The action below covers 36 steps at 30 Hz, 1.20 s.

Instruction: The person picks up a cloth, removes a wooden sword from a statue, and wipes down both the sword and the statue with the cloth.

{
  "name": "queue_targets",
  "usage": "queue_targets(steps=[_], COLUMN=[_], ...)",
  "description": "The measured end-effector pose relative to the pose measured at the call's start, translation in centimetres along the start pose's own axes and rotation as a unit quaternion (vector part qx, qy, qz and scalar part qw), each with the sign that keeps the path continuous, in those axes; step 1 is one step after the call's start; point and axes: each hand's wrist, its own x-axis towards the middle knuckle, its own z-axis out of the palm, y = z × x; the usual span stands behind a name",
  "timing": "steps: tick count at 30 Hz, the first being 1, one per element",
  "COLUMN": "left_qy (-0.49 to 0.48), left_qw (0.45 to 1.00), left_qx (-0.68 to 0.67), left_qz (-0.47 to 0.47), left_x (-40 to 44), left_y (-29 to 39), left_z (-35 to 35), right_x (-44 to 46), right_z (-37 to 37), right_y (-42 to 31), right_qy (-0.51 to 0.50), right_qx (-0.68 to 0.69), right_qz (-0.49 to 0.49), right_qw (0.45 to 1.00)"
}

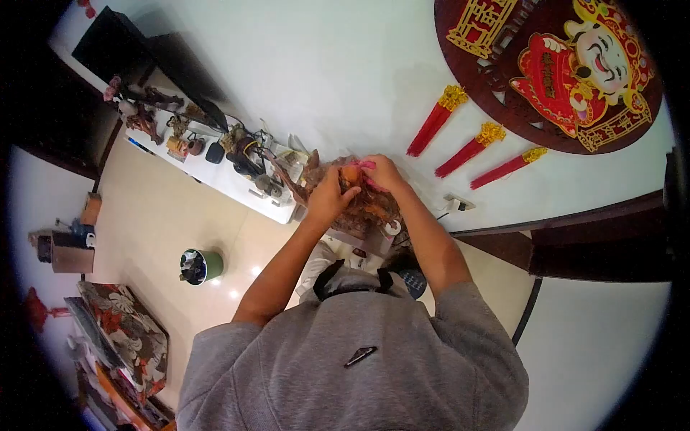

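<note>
A brown, gnarled root-wood carving (374, 210) with a smooth orange rounded part (351, 174) stands in front of me, by the wall. My left hand (330, 198) is on its left side, thumb and fingers spread around the wood near the orange part. In the bent fingers of my right hand (384, 173) is a bright pink cloth (366, 165), pressed against the upper right of the carving. The fingertips of both hands are partly hidden. A white ring-shaped object (392, 228) sits at the carving's lower right.
To the left runs a white table (277, 209) crowded with ornaments and a black monitor (115, 44). A green bin (213, 265) stands on the floor. Right of the carving are a wall socket (458, 204) and red tassels (429, 129) hanging from a round wall decoration (503, 93).
</note>
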Motion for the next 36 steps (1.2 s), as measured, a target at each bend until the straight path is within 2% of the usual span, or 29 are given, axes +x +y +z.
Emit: queue_targets(steps=[3, 6, 9, 12, 15, 19, 21, 24, 27, 28, 31, 34, 36], left_qy=[-0.006, -0.003, -0.01, -0.008, 0.011, 0.014, -0.003, -0.004, 0.008, 0.013, 0.019, -0.031, -0.015], left_qw=[1.0, 1.0, 1.0, 0.999, 1.0, 1.0, 0.999, 0.999, 1.0, 1.0, 1.0, 0.999, 0.999], left_qx=[-0.002, -0.02, -0.024, -0.015, -0.02, -0.006, -0.017, -0.026, -0.013, -0.005, -0.006, -0.002, -0.005], left_qz=[-0.009, 0.0, -0.017, -0.027, -0.009, -0.004, -0.03, -0.035, -0.02, -0.014, -0.008, -0.038, -0.028], left_x=[0.0, 0.0, -0.3, -0.3, 0.0, -0.1, -0.2, -0.2, -0.2, -0.1, -0.2, -0.2, -0.2], left_y=[0.2, 0.6, 0.8, 0.6, 0.3, 0.4, 0.9, 0.6, 0.2, 0.2, 0.5, 0.8, 1.0], left_z=[-0.2, -0.4, -0.6, -0.3, -0.2, -0.1, -0.5, -0.4, 0.1, 0.1, -0.1, -0.6, -0.5], right_x=[-0.4, -0.7, -0.2, 1.1, 0.2, -0.3, -0.1, -0.6, 0.7, 0.7, 0.9, -0.1, -1.1], right_z=[-1.3, -1.5, -1.1, -0.4, -0.9, -0.6, -0.7, -1.4, -0.8, 0.1, -0.1, 0.0, -0.2], right_y=[-3.0, -4.7, -3.9, -1.3, -1.5, -2.9, -3.3, -3.7, -1.6, -0.7, -0.4, -2.6, -3.4], right_qy=[0.045, 0.124, 0.189, -0.032, 0.0, 0.084, 0.134, 0.226, 0.069, 0.053, 0.005, 0.122, 0.183], right_qx=[-0.236, -0.291, -0.1, 0.019, -0.151, -0.295, -0.343, -0.16, 0.097, 0.057, -0.065, -0.276, -0.237], right_qz=[-0.028, -0.061, -0.134, -0.043, -0.03, -0.037, -0.028, -0.046, -0.016, -0.032, 0.008, -0.019, -0.021], right_qw=[0.97, 0.947, 0.968, 0.998, 0.988, 0.951, 0.929, 0.96, 0.993, 0.996, 0.998, 0.953, 0.954])
